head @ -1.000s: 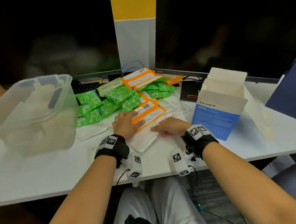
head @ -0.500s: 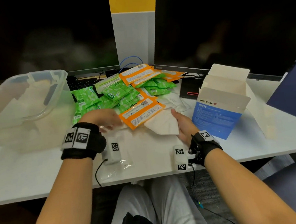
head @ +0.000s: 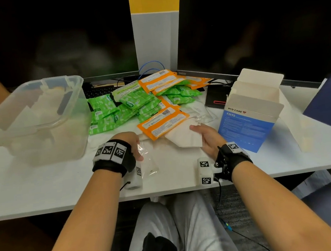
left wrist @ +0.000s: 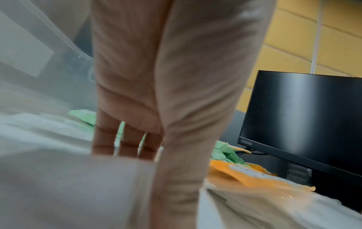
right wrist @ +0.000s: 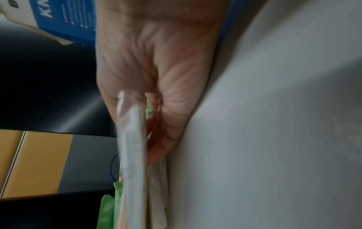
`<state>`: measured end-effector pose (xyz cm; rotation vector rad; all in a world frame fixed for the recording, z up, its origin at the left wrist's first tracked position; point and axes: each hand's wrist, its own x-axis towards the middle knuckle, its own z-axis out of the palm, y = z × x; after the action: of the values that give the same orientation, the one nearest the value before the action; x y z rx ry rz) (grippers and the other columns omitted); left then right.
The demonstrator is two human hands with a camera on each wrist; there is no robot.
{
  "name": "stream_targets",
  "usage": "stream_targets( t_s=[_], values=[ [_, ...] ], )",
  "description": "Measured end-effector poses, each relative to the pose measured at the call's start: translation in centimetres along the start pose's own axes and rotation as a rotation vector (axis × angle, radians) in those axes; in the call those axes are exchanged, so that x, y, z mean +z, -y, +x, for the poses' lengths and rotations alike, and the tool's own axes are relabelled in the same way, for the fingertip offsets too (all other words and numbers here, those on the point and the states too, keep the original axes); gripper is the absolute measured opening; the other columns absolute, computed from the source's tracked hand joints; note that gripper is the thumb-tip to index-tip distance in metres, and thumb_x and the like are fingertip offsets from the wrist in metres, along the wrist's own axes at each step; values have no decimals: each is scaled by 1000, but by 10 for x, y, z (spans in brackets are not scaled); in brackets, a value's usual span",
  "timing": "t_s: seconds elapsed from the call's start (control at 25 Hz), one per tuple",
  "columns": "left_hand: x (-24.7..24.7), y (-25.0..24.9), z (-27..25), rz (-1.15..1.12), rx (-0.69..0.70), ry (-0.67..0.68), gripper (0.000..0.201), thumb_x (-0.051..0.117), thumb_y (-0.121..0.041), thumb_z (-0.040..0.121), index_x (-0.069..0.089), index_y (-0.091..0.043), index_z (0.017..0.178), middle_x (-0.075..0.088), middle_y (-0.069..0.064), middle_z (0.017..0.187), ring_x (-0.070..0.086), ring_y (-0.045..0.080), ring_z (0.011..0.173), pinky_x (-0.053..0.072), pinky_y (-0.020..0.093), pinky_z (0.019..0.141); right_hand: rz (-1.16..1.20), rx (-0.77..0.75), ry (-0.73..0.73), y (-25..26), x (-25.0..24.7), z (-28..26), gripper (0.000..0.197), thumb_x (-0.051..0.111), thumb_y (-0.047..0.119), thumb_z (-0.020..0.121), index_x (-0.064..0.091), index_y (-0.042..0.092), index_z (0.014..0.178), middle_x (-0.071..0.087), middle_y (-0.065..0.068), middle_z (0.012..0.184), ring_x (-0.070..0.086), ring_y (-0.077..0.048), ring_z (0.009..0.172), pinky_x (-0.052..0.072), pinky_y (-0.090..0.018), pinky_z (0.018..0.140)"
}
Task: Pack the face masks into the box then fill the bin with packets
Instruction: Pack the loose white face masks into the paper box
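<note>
Holding a folded white face mask (head: 184, 138) by its right edge, the right hand (head: 208, 139) has its thumb on top and its fingers tucked underneath, a light pinching grip with the mask's far corner slipped under an orange packet (head: 161, 123). The mask looks thin, soft and very light; it would likely flop if lifted by a corner, so a hold along the folded edge or across the middle should keep it flat enough to slide into the box. Its ear loops could snag on neighbouring packets.

The left hand (head: 131, 146) lies over an empty-looking clear wrapper (head: 148, 161) on the surface (head: 45, 183); the head view suggests the thumb pins the film, but whether the fingers curl round it cannot be told, since the left wrist view shows only straight fingers behind a blurred sheet. That film is slick and crinkly and would likely slip from a loose hold.

The blue and white box (head: 249, 121) stands just right of the right hand, flaps up and mouth open; its contents are hidden. The clear bin (head: 32, 120) sits at far left; no coloured packets show through its walls. Green packets (head: 114, 110) and more orange ones are heaped between the two.
</note>
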<state>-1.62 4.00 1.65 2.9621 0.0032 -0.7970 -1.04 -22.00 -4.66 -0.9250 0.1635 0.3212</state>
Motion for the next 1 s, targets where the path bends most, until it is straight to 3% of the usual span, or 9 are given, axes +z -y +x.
stream_targets(
  t_s=[0.2, 0.32, 0.48, 0.56, 0.64, 0.72, 0.84, 0.92, 1.0],
  values=[
    [15, 4, -2, -560, 133, -264, 57, 68, -27, 87, 47, -13, 138, 45, 6, 146, 46, 22, 129, 35, 33, 104, -264, -20, -61, 0, 14, -16, 55, 63, 5, 89, 38, 13, 137, 60, -12, 128, 62, -28, 113, 53, -50, 91],
    [13, 2, -12, -977, 216, -446, 35, 60, -28, 93, 49, -16, 124, 49, 4, 132, 49, 19, 110, 39, 33, 90, -550, -32, -124, 18, 24, -42, 53, 64, 1, 87, 39, 10, 132, 55, -12, 128, 63, -22, 98, 60, -37, 61],
    [1, -20, -17, -1427, 233, -740, 28, 51, -20, 98, 42, -12, 123, 48, 1, 110, 46, 19, 104, 41, 38, 88, -915, -266, -195, 78, 38, -89, 40, 67, 11, 87, 49, 14, 123, 58, -7, 117, 64, -24, 95, 55, -26, 46],
    [4, -33, -8, -1643, 226, -672, 47, 51, -14, 97, 30, -14, 140, 46, 6, 121, 48, 21, 107, 44, 42, 93, -1000, -487, -203, 110, 43, -113, 36, 67, 16, 88, 53, 18, 121, 63, -4, 112, 66, -22, 94, 58, -29, 51],
    [11, -43, 8, -1816, 292, -581, 62, 53, -6, 94, 25, -33, 143, 48, 12, 129, 56, 28, 107, 49, 44, 91, -998, -713, -255, 142, 42, -133, 32, 67, 14, 87, 55, 19, 116, 64, -1, 112, 66, -16, 96, 60, -31, 60],
    [18, -57, 23, -1824, 359, -517, 52, 53, -5, 93, 45, -42, 129, 48, 14, 138, 59, 30, 113, 50, 46, 92, -1073, -845, -357, 169, 31, -142, 31, 66, 11, 86, 55, 20, 114, 63, 0, 114, 63, -15, 99, 58, -26, 63],
    [34, -79, 30, -1800, 382, -396, 30, 40, -3, 100, 65, -19, 105, 54, 12, 137, 55, 24, 116, 48, 32, 85, -1138, -897, -556, 191, 7, -144, 18, 72, 19, 82, 62, 18, 97, 67, -2, 97, 65, -17, 87, 54, -27, 65],
    [43, -83, 33, -1861, 368, -322, 29, 38, -6, 101, 62, -11, 118, 53, 8, 137, 51, 23, 121, 46, 28, 88, -1051, -894, -630, 196, -6, -145, 15, 77, 21, 77, 63, 22, 81, 68, 1, 84, 66, -15, 78, 53, -30, 66],
    [48, -77, 42, -1894, 362, -291, 35, 39, -7, 101, 50, -6, 134, 50, 13, 138, 51, 24, 119, 47, 33, 94, -966, -907, -618, 197, -14, -146, 12, 76, 19, 79, 65, 22, 78, 69, 3, 82, 66, -14, 78, 53, -30, 68]
  ],
)
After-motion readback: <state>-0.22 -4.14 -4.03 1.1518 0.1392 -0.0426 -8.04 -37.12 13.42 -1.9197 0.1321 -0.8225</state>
